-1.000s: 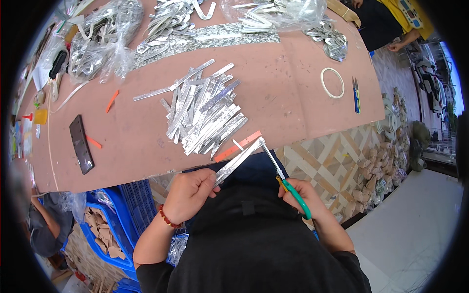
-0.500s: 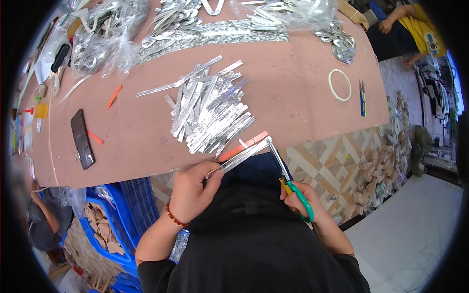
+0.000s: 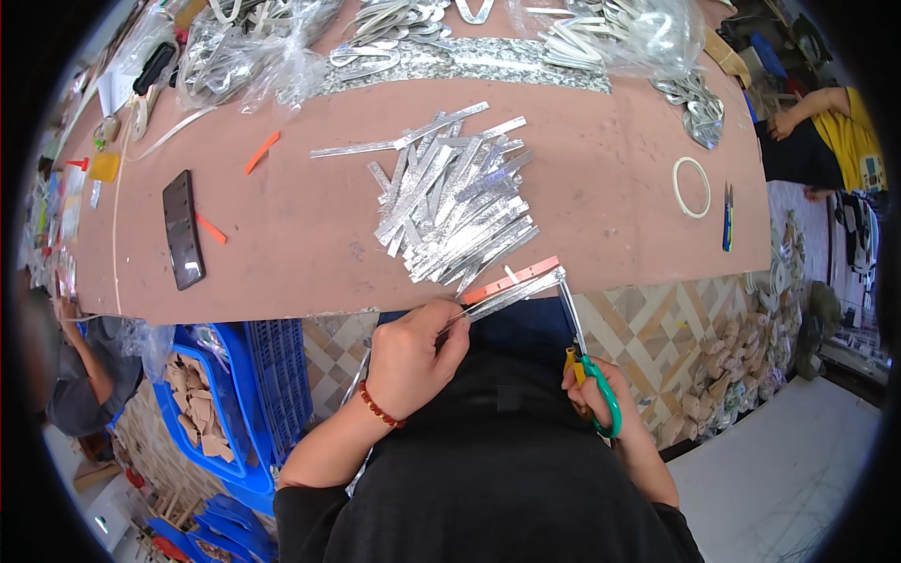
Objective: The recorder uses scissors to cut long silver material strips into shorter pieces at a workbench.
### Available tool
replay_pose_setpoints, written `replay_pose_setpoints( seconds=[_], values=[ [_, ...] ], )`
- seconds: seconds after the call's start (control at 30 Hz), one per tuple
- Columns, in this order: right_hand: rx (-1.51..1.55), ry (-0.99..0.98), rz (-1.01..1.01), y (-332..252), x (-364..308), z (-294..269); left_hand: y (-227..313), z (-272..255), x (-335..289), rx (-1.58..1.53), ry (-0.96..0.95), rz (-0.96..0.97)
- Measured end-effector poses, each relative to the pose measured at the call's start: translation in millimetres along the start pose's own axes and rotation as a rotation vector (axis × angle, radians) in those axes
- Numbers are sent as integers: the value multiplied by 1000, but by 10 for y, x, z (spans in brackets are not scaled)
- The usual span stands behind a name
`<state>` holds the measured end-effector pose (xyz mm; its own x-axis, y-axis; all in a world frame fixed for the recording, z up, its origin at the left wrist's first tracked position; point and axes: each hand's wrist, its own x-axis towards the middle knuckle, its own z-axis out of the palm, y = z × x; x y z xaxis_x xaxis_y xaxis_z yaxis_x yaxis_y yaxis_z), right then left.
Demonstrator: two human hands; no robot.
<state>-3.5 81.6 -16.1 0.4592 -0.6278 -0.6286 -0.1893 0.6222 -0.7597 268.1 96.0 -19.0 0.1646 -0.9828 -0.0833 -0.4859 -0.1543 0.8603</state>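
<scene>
Right hand (image 3: 629,402), mine, is gripping green-and-yellow scissors (image 3: 589,366), their tips touching the far end of silver strips (image 3: 511,298) that my left hand (image 3: 419,358) is pinching at the table (image 3: 601,220) edge. Just beyond, an orange strip (image 3: 526,274) is lying; past it, a silver heap (image 3: 460,206) is spreading. Farther, plastic bags (image 3: 267,66) are sitting.

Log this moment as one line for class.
left hand: holds silver strips; right hand: holds scissors, tips at strips' end; strip pile: on table
</scene>
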Motion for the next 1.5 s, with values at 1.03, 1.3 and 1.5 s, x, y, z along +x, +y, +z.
replay_pose_setpoints(
  seconds=[1.03, 1.3, 1.5],
  values=[
    [-795, -173, -300, -802, 732, 622, 0, -317, 203, -627, 100, -205],
    [-737, -171, -328, -798, 674, 533, 13, -400, 148, -725, -11, -198],
    [-120, 36, -523, -861, 638, 774, 280, -150, 31, -480, -100, 77]
  ],
)
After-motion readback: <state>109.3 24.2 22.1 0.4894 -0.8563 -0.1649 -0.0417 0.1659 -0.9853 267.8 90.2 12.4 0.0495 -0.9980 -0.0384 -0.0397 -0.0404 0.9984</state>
